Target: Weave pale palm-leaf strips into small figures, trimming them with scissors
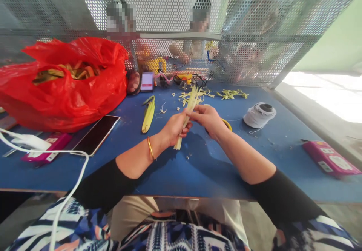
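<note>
My left hand (175, 127) is wrapped round a bundle of pale green, husk-like strips (192, 99), which stands up from the fist at a slant, with its cut end showing below. My right hand (207, 118) touches the bundle's right side, thumb and fingers pinched together at it. A yellow-green husk piece (148, 115) lies on the blue table (169, 175) to the left. Loose strips and scraps (232, 94) lie beyond the hands. Behind my right wrist a yellow ring-shaped thing (227, 124) shows in part. A spool of white thread (259, 115) stands to the right.
A red plastic bag (96, 107) of dried strips fills the left, near a phone (97, 134), a pink power strip (53, 148) and a white cable (85, 168). Another pink power strip (330, 157) lies right. People sit behind the perforated metal screen (169, 5).
</note>
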The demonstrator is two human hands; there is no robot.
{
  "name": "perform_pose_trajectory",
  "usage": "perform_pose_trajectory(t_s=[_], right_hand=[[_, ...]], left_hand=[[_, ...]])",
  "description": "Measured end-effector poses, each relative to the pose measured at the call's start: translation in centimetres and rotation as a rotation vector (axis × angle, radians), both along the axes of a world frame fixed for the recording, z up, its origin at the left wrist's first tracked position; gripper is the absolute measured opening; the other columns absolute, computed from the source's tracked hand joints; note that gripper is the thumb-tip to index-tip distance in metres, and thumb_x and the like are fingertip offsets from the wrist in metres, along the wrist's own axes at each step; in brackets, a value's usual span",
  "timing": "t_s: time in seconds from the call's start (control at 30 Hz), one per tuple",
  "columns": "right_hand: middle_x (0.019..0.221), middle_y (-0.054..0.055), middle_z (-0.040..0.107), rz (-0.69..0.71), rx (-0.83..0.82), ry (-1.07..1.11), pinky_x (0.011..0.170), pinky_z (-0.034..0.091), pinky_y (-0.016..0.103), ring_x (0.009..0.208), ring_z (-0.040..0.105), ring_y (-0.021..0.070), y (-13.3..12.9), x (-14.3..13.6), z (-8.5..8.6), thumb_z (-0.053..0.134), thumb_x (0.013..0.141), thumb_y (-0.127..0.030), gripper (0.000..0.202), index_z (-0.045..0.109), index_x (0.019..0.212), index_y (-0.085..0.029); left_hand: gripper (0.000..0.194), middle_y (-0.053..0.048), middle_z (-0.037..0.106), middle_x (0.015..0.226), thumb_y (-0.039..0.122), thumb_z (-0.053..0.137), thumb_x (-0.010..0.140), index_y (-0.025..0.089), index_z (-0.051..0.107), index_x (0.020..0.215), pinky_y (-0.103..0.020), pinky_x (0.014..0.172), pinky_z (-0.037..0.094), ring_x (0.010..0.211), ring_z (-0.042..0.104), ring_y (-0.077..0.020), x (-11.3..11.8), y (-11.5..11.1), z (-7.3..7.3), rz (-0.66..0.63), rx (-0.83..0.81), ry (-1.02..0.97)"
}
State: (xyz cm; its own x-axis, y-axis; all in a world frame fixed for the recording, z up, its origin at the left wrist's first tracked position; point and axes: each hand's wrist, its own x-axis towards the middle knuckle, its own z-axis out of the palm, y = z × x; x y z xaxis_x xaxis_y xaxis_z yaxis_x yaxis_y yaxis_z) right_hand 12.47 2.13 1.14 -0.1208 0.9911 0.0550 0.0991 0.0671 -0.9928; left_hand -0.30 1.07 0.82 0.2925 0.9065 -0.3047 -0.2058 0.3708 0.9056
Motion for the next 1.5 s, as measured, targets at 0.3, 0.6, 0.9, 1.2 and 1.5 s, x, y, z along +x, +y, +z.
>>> perform_pose_trajectory(t_s=[0.3,0.6,0.9,1.2,1.5], right_hand=[[0.046,-0.005,0.052,0.099,-0.047,0.114,0.046,0.02,0.026,0.043,0.034,0.0067,-0.3,0.3,0.6,0.073,0.063,-0.048,0.034,0.064,0.067,-0.015],[0.051,-0.006,0.053,-0.134,0.004,0.272,0.047,0.029,0.024,0.046,0.044,0.0067,0.5,2.2,2.1,0.084,0.049,-0.038,0.035,0.063,0.067,-0.017],[0.056,-0.002,0.062,-0.159,-0.011,0.221,0.049,0.039,0.025,0.051,0.06,0.0129,0.2,1.0,1.6,0.088,0.043,-0.04,0.041,0.06,0.065,-0.019],[0.054,-0.001,0.064,-0.087,-0.017,0.157,0.052,0.04,0.026,0.053,0.061,0.0137,-0.4,-0.6,0.4,0.087,0.047,-0.044,0.04,0.061,0.064,-0.019],[0.057,0.001,0.067,-0.028,-0.017,0.114,0.052,0.041,0.025,0.052,0.059,0.0117,0.0,0.3,0.6,0.084,0.051,-0.045,0.038,0.061,0.063,-0.018]], left_hand=[[0.064,0.006,0.031,0.05,0.073,0.034,0.088,0.017,0.053,0.064,-0.021,0.04,0.011,0.039,0.02,-0.0051,-0.3,-0.4,0.5,-0.135,0.161,0.179],[0.037,0.004,0.039,0.056,0.046,0.045,0.091,0.02,0.06,0.07,-0.025,0.051,0.026,0.051,0.033,-0.0118,-1.5,0.6,0.2,-0.165,0.555,0.423],[0.036,0.001,0.052,0.052,0.045,0.052,0.087,0.018,0.066,0.068,-0.025,0.05,0.032,0.046,0.043,-0.0121,-4.6,2.9,2.2,-0.307,0.523,0.649],[0.031,0.002,0.051,0.056,0.021,0.043,0.089,0.02,0.049,0.059,-0.024,0.054,0.031,0.053,0.043,-0.0122,-2.5,1.6,1.3,-0.119,0.603,0.582],[0.025,-0.001,0.061,0.065,0.024,0.049,0.09,0.022,0.061,0.068,-0.026,0.062,0.032,0.066,0.054,-0.0182,-3.0,1.3,1.8,-0.21,0.845,0.867]])
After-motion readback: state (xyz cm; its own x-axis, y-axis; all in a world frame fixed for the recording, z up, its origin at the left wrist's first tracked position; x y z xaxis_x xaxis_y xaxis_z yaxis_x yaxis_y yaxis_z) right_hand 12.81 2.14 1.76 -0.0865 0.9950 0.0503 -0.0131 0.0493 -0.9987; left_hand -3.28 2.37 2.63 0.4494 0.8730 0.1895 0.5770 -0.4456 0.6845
